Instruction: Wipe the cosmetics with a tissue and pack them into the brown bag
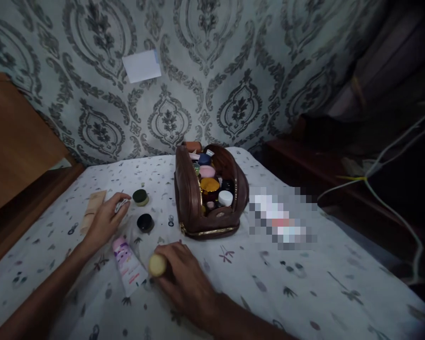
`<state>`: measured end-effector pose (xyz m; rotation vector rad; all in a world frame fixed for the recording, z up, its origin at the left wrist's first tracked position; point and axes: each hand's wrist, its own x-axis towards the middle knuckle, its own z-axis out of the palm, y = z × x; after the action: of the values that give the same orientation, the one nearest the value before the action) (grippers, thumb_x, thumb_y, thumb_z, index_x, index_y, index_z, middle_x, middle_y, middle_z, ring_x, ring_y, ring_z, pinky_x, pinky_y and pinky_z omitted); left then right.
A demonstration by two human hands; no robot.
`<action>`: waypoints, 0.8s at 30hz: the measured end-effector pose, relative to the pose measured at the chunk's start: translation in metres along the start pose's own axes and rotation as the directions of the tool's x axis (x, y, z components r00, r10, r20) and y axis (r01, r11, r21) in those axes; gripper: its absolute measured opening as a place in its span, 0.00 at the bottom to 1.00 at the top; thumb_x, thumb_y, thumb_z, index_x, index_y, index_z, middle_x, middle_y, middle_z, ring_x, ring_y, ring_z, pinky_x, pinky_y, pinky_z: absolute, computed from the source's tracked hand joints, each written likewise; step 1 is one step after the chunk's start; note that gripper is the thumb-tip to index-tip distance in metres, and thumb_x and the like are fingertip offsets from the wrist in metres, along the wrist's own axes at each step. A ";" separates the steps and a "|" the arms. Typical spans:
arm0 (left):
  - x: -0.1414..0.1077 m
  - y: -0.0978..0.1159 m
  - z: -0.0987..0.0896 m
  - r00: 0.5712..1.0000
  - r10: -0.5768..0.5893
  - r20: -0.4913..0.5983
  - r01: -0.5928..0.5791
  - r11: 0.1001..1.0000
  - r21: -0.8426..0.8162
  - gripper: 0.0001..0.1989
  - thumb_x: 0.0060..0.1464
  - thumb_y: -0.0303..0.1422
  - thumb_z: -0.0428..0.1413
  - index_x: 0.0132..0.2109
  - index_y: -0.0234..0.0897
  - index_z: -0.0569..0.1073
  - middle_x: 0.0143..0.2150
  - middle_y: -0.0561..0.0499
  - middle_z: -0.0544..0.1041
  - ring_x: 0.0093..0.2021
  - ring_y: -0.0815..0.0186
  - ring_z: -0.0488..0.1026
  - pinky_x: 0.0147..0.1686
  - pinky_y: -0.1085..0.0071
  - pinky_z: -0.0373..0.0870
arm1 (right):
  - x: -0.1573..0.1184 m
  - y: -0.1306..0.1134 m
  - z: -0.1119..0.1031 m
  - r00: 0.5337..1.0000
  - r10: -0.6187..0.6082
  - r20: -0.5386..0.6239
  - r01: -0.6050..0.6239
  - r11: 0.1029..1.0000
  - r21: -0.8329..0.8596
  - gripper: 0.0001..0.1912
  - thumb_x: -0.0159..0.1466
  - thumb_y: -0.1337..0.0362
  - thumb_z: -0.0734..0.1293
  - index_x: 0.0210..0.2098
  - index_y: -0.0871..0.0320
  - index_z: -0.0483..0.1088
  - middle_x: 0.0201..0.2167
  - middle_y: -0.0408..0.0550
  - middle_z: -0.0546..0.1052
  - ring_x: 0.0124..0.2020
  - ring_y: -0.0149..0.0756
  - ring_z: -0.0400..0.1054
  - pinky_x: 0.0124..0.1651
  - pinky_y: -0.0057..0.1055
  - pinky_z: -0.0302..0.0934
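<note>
My left hand (105,218) pinches a small white object (122,205), too small to name, above the left side of the patterned sheet. Close by its fingertips stand two small dark-lidded jars, a greenish one (140,198) and a black one (145,223). Beneath my left wrist lies a pink and white squeeze tube (127,267). My right hand (189,278) is closed around a container with a round pale-yellow end (157,265); the rest is hidden by my fingers. Beyond it, a brown leather toiletry bag (189,208) sits unzipped, packed with several jars and bottles.
A beige flat packet (93,210) lies behind my left hand. Right of the bag is a blurred-out item (279,219). A wooden panel (21,146) borders the left, a patterned wall (205,94) the back, and pale cables (386,160) hang at the right.
</note>
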<state>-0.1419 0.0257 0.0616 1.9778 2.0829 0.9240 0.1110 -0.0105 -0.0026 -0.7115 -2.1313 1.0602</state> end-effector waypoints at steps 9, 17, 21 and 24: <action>0.037 -0.008 0.023 0.970 -0.110 0.215 0.021 0.925 0.379 0.32 0.61 0.56 0.45 0.62 0.40 0.67 0.51 0.42 0.76 0.47 0.49 0.76 0.44 0.60 0.70 | 0.004 0.005 -0.001 0.999 0.050 0.012 -0.050 0.997 -0.065 0.20 0.61 0.74 0.68 0.51 0.54 0.66 0.51 0.50 0.76 0.55 0.45 0.65 0.58 0.43 0.61; 0.040 -0.028 0.035 0.978 -0.073 0.195 0.014 0.958 0.288 0.34 0.60 0.57 0.46 0.64 0.42 0.64 0.53 0.43 0.78 0.50 0.49 0.76 0.50 0.59 0.70 | 0.008 0.010 -0.002 0.995 0.089 0.054 -0.086 0.994 -0.066 0.22 0.60 0.72 0.69 0.53 0.54 0.67 0.52 0.51 0.76 0.56 0.45 0.65 0.60 0.44 0.61; 0.042 -0.029 0.034 0.977 -0.100 0.191 0.048 0.964 0.263 0.31 0.59 0.56 0.48 0.60 0.41 0.68 0.46 0.45 0.80 0.44 0.52 0.77 0.43 0.63 0.70 | 0.004 0.011 -0.001 0.996 0.083 0.044 -0.081 0.995 -0.055 0.27 0.60 0.67 0.73 0.57 0.56 0.65 0.54 0.54 0.74 0.57 0.47 0.65 0.60 0.46 0.62; 0.041 -0.025 0.026 0.982 -0.104 0.156 0.070 0.975 0.211 0.30 0.59 0.55 0.49 0.59 0.40 0.68 0.43 0.47 0.80 0.39 0.55 0.76 0.39 0.66 0.69 | 0.000 0.013 0.000 0.999 0.041 -0.014 -0.042 0.998 -0.057 0.30 0.61 0.63 0.73 0.60 0.58 0.63 0.56 0.57 0.73 0.58 0.48 0.65 0.61 0.48 0.62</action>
<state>-0.1565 0.0742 0.0409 1.9597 2.2244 0.5263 0.1134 -0.0033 -0.0133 -0.7907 -2.1518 1.0172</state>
